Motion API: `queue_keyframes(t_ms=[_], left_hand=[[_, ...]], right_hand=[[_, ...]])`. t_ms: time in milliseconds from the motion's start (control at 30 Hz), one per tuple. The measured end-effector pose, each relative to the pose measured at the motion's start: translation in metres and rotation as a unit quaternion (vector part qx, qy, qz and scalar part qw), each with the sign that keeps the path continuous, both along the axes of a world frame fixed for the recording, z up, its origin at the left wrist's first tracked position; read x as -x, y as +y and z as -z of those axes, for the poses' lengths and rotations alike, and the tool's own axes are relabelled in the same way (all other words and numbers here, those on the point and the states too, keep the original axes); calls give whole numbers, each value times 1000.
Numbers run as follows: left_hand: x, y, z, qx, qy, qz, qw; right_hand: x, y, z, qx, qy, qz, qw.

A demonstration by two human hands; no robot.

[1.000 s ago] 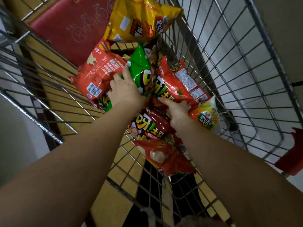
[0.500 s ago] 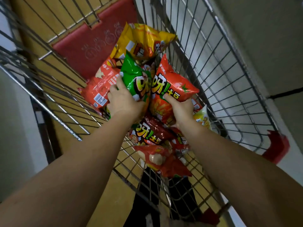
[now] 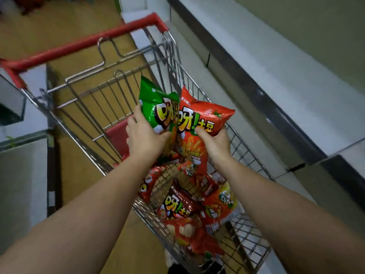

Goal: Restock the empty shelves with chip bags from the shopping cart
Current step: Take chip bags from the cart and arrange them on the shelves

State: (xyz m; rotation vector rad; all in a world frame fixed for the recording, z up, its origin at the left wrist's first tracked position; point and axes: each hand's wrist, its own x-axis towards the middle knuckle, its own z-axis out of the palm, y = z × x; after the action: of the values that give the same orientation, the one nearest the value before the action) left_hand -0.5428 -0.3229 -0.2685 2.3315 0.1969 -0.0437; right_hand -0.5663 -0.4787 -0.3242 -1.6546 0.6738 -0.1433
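Both hands grip bags, lifted above the cart basket. Left hand (image 3: 147,138): fingers and thumb curled round the lower part of the green bag (image 3: 158,104), thumb across its front. Right hand (image 3: 216,144): thumb on the front of the red bag (image 3: 203,123), fingers behind it and hidden; it holds the bag near the middle of its right edge. The two bags overlap, green edge lying against red edge.

Nearest the camera, down in the cart (image 3: 254,244): several bags left on the wire floor. One orange-red bag (image 3: 189,237) closest, a dark red bag (image 3: 177,206) just beyond it, a yellow-and-red bag (image 3: 223,204) to its right, another red one (image 3: 147,186) against the left wall. Exact count cannot be told; some lie under others.

Farther: folded child seat with red flap (image 3: 118,135), then the red handle (image 3: 79,48) at the far end. Right of the cart, a pale shelf ledge (image 3: 256,62) runs diagonally; frame is blurred there and I cannot tell what it carries.

Step in hand, judged: pick-up done for this pair, carry to shelf about to start. Task roughly midway at best, since stock remains in the cart.

Next move calls for: turning toward the shelf, clearing the cart rim with both bags, keeping grip light enough not to crush contents, then setting each bag upright with the front facing out. The bags are slippery film, and the overlap may drag one on release.
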Motion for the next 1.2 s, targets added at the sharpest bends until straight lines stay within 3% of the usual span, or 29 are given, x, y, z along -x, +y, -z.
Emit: queue_keyframes(t_ms=[400,767,1000,1200], left_hand=[[19,-8,-101,5,-118,-54,992],[92,-21,-171,8,-194,-85,977],[128,-19,-206,22,-226,-64,972],[134,-14,-228,89,-295,16,951]], right_hand=[[4,3,-128,113,-105,12,988],[76,-16,-215,204,-169,-11,964],[122,-19,-258,231,-199,30,952],[159,-25,-291,265,-241,88,930]])
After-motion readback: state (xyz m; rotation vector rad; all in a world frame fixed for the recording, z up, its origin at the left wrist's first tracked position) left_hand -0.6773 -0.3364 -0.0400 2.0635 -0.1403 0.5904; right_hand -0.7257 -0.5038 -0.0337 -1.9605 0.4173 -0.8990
